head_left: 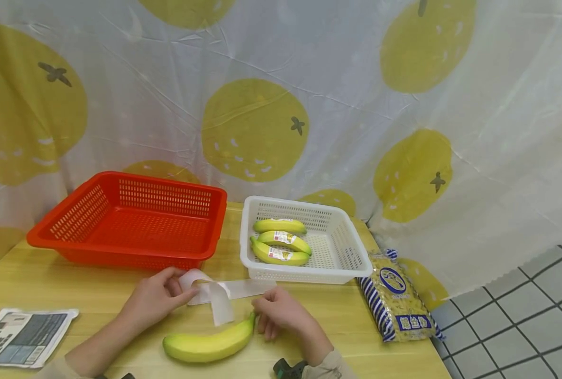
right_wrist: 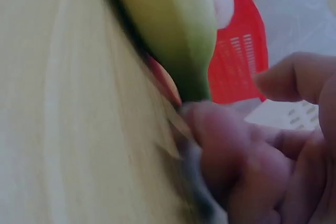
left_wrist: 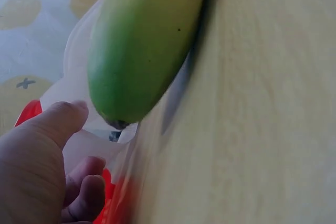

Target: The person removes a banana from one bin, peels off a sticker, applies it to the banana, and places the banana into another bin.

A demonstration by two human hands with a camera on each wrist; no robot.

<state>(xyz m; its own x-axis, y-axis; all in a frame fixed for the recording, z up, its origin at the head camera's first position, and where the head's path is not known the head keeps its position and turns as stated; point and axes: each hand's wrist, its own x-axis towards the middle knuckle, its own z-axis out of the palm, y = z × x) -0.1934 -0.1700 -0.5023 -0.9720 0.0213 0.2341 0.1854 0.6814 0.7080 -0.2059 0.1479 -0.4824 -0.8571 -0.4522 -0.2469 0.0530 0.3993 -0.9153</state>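
In the head view, my left hand (head_left: 155,297) pinches one end of a curled white paper strip (head_left: 221,302), apparently a label roll strip, whose length trails across the table. A yellow banana with a green tip (head_left: 209,342) lies just in front, bare of any visible label. My right hand (head_left: 283,313) is beside the banana's stem, its fingers loosely bent and its thumb apart from them. Whether these fingers touch the stem is unclear. Close up, the left wrist view has the thumb (left_wrist: 63,121) against the pale strip near the banana's green end (left_wrist: 131,77).
A red basket (head_left: 124,252) stands at the back left. Beside it, a white basket (head_left: 304,271) holds several bananas with labels (head_left: 281,255). On the right lies a bag of dry pasta (head_left: 399,297); a flat printed packet (head_left: 22,337) is at the left edge.
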